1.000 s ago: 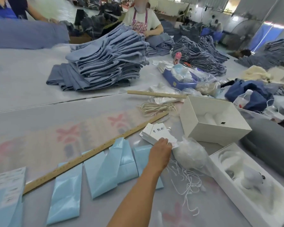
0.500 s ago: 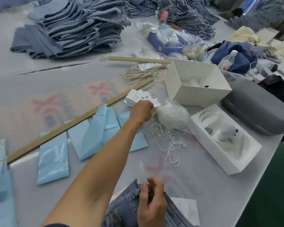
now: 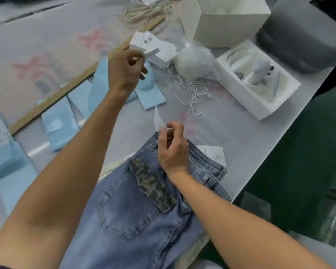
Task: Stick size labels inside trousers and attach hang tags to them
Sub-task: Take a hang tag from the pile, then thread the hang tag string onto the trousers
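Light blue jeans (image 3: 132,216) with a camouflage patch (image 3: 155,189) lie back-side up at the near table edge. My right hand (image 3: 173,150) hovers over their waistband and pinches a small white label strip (image 3: 158,119) that curls upward. A white paper tag (image 3: 215,154) lies at the waistband's right end. My left hand (image 3: 124,68) is raised beside the pile of white hang tags (image 3: 159,49), fingers curled, pinching one tag at its edge. Loose white strings (image 3: 190,92) lie between the pile and the jeans.
A wooden ruler (image 3: 66,90) runs diagonally over light blue sheets (image 3: 58,121). A clear bag of strings (image 3: 194,61), a white box (image 3: 221,20), an open box holding a white device (image 3: 258,78) and a grey case (image 3: 303,33) stand to the right. The table edge (image 3: 275,152) falls away at right.
The view has tilted down onto the jeans. My left hand has lifted off the tag pile and drawn back with a tag. My right hand has come up holding the label strip.
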`<state>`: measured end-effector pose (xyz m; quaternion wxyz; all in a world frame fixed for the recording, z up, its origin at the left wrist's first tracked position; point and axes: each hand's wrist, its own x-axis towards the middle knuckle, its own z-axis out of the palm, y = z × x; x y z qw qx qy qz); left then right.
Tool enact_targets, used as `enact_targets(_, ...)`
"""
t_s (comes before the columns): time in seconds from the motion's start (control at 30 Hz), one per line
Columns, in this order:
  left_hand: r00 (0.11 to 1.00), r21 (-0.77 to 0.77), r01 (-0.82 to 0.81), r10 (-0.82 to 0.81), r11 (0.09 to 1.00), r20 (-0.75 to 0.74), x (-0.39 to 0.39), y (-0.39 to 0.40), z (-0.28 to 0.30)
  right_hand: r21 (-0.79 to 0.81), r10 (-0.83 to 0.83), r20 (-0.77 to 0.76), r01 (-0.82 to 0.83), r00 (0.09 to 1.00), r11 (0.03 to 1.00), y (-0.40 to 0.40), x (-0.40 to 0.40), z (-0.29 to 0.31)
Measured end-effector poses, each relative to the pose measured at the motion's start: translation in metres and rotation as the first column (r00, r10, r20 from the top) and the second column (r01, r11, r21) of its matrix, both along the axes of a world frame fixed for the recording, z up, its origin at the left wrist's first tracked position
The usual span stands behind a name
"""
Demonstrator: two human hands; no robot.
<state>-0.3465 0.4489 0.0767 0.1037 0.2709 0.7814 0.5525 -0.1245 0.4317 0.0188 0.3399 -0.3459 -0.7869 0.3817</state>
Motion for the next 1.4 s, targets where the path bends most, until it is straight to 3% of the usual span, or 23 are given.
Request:
enact_targets(0.1, 0.992, 0.009, 0.034, -0.035, 0.999, 0.119, 0.032, -0.079, -0.006, -0.013, -0.008, -0.015, 0.008, 1.000, 1.000, 0.000, 0.002, -0.001)
enact_targets(0.3, 0.892, 0.088, -0.255, 0.199, 0.963, 0.406, 0.148, -0.238, -0.022, -0.034, -0.016, -0.049, 0.014, 0.999, 0.999, 0.000, 0.004, -0.001)
enact_targets(0.5, 0.803, -0.142, -0.335, 0.361, 0.931, 0.475, 0.250, -0.330, -0.046, -0.015, 0.017, -0.050, -0.018, 0.999, 1.000, -0.008, 0.021, 0.019)
enact_targets(0.6, 0.674, -0.151, -0.522, 0.514, 0.840, 0.530, 0.274, -0.337, -0.048, -0.014, 0.055, -0.026, -0.056, 0.998, 0.998, -0.019, 0.035, 0.039)
enact_targets(0.7, 0.385, -0.124, -0.748, 0.578, 0.652, 0.719, 0.277, -0.331, -0.043, 0.081, 0.181, -0.029, -0.178, 0.983, 0.981, -0.042, 0.053, 0.062)
enact_targets(0.77, 0.247, -0.131, -0.792, 0.510, 0.596, 0.824, 0.280, -0.326, -0.037, 0.139, 0.311, -0.011, -0.306, 0.950, 0.942, -0.065, 0.066, 0.071)
enact_targets(0.9, 0.250, -0.129, -0.652, 0.372, 0.747, 0.894, 0.295, -0.315, -0.038, 0.159, 0.513, 0.062, -0.516, 0.856, 0.842, -0.106, 0.084, 0.066)
enact_targets(1.03, 0.284, -0.083, -0.553, 0.282, 0.829, 0.916, 0.302, -0.309, -0.039, 0.248, 0.609, 0.149, -0.626, 0.779, 0.740, -0.127, 0.083, 0.057)
enact_targets(1.13, 0.310, -0.023, -0.543, 0.226, 0.839, 0.924, 0.306, -0.308, -0.036, 0.330, 0.607, 0.248, -0.655, 0.755, 0.680, -0.137, 0.077, 0.050)
enact_targets(1.23, 0.271, -0.001, -0.569, 0.189, 0.822, 0.944, 0.307, -0.306, -0.036, 0.418, 0.590, 0.309, -0.663, 0.746, 0.621, -0.143, 0.075, 0.046)
enact_targets(1.4, 0.246, 0.031, -0.579, 0.138, 0.815, 0.959, 0.304, -0.305, -0.036, 0.484, 0.583, 0.290, -0.642, 0.759, 0.595, -0.146, 0.076, 0.041)
